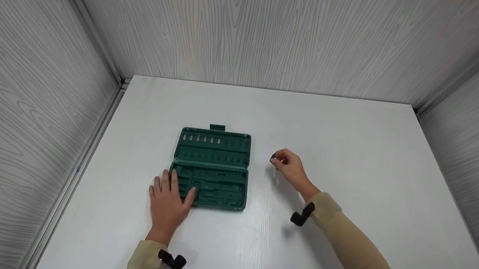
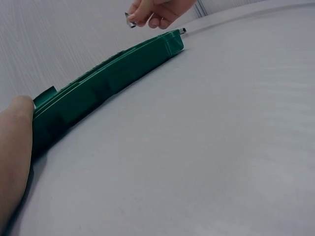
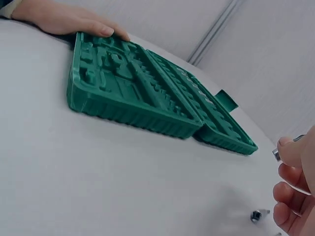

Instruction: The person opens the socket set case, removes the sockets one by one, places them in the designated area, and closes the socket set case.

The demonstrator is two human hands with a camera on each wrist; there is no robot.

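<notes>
A green plastic tool case lies unfolded on the white table, its two moulded halves facing up. My left hand rests on its near left corner with the fingers straight and the thumb along the near edge. To the right of the case and above the table, my right hand pinches a small silvery metal socket between thumb and fingertips. Metallic glints show among its lower fingers, too unclear to name. Several small silvery pieces stand in a row in the far half's slots.
On the table beneath the right hand lies another small metal socket. A latch flap sticks out from the case's far edge. Wood-grain panels wall in the table at the back and both sides.
</notes>
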